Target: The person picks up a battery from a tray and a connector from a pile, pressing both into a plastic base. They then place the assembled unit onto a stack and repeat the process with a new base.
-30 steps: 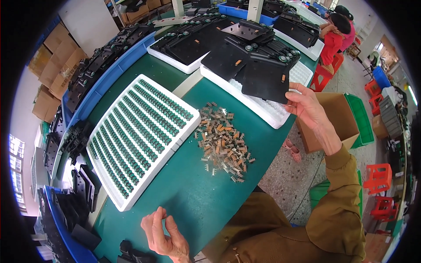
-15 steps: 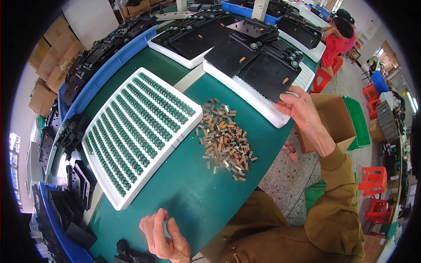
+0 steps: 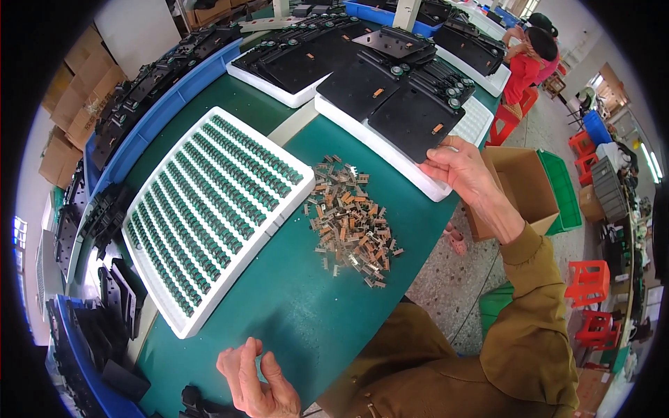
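My right hand (image 3: 461, 173) pinches the near right corner of a flat black plastic panel (image 3: 411, 125) between thumb and fingers. That panel lies over a white foam tray (image 3: 380, 148), beside another black panel (image 3: 352, 90); each bears a small orange part. Above the near edge of the green table, my left hand (image 3: 256, 382) is held with fingers loosely bent and apart, holding nothing. Between my hands lies a pile of small metal-and-orange slide-switch-like parts (image 3: 352, 223). Left of the pile is a white foam tray (image 3: 254, 245) with rows of round green-and-black parts (image 3: 205, 202).
More black panels with round green parts (image 3: 317, 52) are stacked at the back. Blue bins (image 3: 178, 97) line the table's left side. On the floor to the right stand a cardboard box (image 3: 519, 184), a green crate (image 3: 563, 191) and red stools (image 3: 587, 282). A person in red (image 3: 523, 76) sits beyond.
My right hand has shifted the black panel slightly left, nearer the panel beside it, covering more of the foam tray. My left hand has barely moved. The whole view has shifted a little.
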`<action>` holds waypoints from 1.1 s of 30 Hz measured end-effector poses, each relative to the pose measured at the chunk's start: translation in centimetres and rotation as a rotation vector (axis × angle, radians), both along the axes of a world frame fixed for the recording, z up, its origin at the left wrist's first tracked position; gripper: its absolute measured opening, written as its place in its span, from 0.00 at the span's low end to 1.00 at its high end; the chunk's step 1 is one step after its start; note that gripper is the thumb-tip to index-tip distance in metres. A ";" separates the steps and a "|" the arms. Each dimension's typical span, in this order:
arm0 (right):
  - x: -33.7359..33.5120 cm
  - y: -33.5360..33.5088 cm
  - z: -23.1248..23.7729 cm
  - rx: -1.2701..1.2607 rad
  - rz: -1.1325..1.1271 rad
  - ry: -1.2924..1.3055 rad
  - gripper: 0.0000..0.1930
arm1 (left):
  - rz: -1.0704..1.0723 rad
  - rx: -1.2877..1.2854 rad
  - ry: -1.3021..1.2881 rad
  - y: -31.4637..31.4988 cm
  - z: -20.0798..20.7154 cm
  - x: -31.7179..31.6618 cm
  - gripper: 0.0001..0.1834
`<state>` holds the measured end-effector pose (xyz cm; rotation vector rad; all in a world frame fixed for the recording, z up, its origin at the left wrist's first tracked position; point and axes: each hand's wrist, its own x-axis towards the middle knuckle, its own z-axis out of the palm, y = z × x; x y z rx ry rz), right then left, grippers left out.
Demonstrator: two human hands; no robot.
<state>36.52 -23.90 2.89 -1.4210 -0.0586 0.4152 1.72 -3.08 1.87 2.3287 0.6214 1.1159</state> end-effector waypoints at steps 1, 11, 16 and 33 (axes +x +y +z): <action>0.0 0.0 0.1 -0.001 -0.002 0.000 0.18 | -0.006 0.010 -0.006 0.0 0.0 0.0 0.13; 0.7 0.2 0.0 -0.057 0.009 0.047 0.15 | -0.009 0.035 -0.002 0.0 0.1 0.0 0.13; 1.1 0.1 0.4 -0.140 0.035 0.046 0.15 | -0.023 0.037 -0.006 0.0 0.1 -0.1 0.13; 1.7 0.0 1.7 -0.377 0.148 0.034 0.14 | -0.028 0.044 0.000 0.0 0.1 0.1 0.13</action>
